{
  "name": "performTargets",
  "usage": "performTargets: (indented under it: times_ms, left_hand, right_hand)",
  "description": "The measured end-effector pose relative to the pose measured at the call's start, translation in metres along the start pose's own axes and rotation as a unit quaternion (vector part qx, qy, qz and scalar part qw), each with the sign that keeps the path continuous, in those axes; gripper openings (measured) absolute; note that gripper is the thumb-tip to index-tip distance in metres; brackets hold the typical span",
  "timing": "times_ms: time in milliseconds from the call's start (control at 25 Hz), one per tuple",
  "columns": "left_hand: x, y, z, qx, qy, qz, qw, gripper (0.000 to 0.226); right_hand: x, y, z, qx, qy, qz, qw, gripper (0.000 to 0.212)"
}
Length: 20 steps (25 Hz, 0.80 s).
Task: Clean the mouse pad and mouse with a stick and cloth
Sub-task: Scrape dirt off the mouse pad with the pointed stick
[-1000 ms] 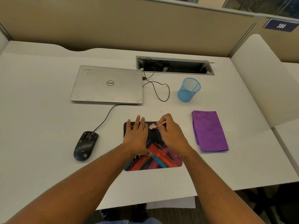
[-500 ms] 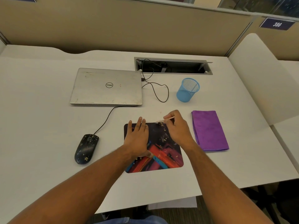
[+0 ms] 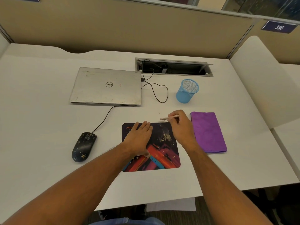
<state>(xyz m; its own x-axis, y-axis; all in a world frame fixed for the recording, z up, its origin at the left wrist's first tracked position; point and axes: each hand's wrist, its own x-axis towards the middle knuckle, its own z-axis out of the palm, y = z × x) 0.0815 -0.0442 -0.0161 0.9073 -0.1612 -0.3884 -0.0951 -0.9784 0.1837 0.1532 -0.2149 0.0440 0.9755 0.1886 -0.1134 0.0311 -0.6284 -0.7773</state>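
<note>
A colourful mouse pad (image 3: 164, 153) lies on the white desk, speckled with light crumbs near its upper right. My left hand (image 3: 139, 137) rests flat on the pad's upper left part, fingers straight. My right hand (image 3: 180, 125) pinches a thin pale stick (image 3: 168, 118), whose tip points left just beyond the pad's far edge, over the desk. A black wired mouse (image 3: 83, 146), spotted with specks, sits left of the pad. A folded purple cloth (image 3: 208, 131) lies right of the pad.
A closed silver laptop (image 3: 106, 86) lies at the back left, with the mouse cable running to it. A blue mesh cup (image 3: 186, 90) stands behind the cloth. An open cable tray (image 3: 173, 68) is set in the desk. The desk's front edge (image 3: 227, 191) is near.
My right hand has swept the stick from the pad's upper middle toward the far right, past the pad's far edge. My left hand has stayed pressed on the pad.
</note>
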Motion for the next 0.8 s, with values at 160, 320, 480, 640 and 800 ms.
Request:
performTargets:
  times_ms: [160, 320, 480, 640, 800]
  left_hand:
    - [0.001, 0.000, 0.003, -0.031, 0.004, 0.003, 1.000, 0.129]
    - [0.001, -0.002, 0.004, -0.033, 0.006, 0.005, 0.999, 0.129]
    - [0.001, 0.001, 0.001, -0.027, 0.002, -0.001, 1.000, 0.127]
    - [0.001, 0.004, -0.001, -0.013, -0.003, -0.008, 1.000, 0.127]
    - [0.002, 0.004, -0.001, -0.003, -0.002, -0.006, 1.000, 0.130]
  right_hand:
    - [-0.013, 0.014, -0.001, -0.057, -0.083, 0.018, 0.995, 0.004]
    - [-0.015, 0.013, -0.017, -0.073, -0.082, 0.007, 0.994, 0.004]
    - [-0.007, 0.004, -0.012, -0.024, -0.022, -0.019, 0.999, 0.007]
    - [-0.009, 0.009, 0.005, -0.088, -0.096, -0.012, 0.991, 0.003]
    - [-0.009, 0.001, -0.011, -0.132, -0.134, -0.018, 0.982, 0.006]
